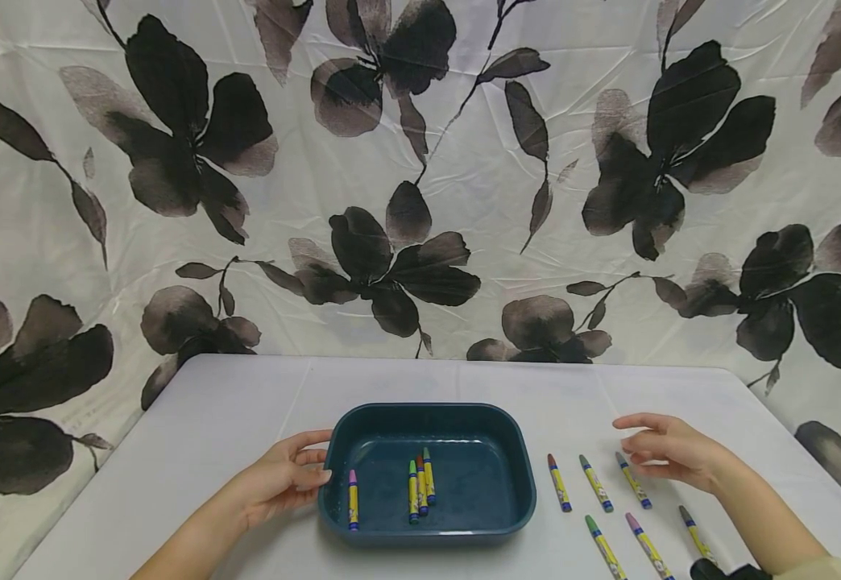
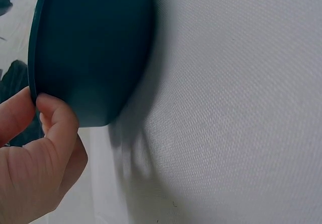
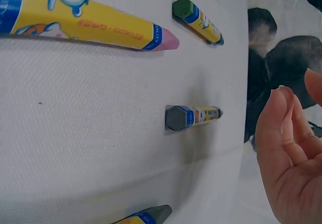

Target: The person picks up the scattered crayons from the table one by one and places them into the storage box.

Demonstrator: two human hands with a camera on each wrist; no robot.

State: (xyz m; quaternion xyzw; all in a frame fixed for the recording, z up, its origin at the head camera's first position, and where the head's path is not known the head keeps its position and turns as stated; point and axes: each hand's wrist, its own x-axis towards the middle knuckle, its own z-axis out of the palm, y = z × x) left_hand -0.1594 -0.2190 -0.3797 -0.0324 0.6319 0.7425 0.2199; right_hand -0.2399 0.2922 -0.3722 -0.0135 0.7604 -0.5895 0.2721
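Observation:
My left hand [image 1: 275, 481] pinches the left rim of a dark teal tray [image 1: 464, 528], thumb on one side of the rim and fingers on the other. The left wrist view shows this hand [image 2: 40, 156] at the rim of the tray [image 2: 90, 48] from the side. In the tray lie a purple-tipped crayon [image 1: 353, 501] and a small cluster of crayons [image 1: 422, 487]. My right hand [image 1: 670, 451], loosely bent and holding nothing, hovers over the right side of the table, its fingers close to a grey-tipped crayon [image 1: 634, 481]. In the right wrist view, that hand [image 3: 292, 153] appears above the table.
Beside the tray lie a red-tipped crayon [image 1: 559, 483] and a green-tipped one [image 1: 595, 483]. Nearer the front are another green crayon [image 1: 605, 548], a pink-purple one [image 1: 648, 546] and a grey one [image 1: 696, 533]. Floral cloth [image 1: 493, 201] hangs behind the white table [image 1: 268, 395].

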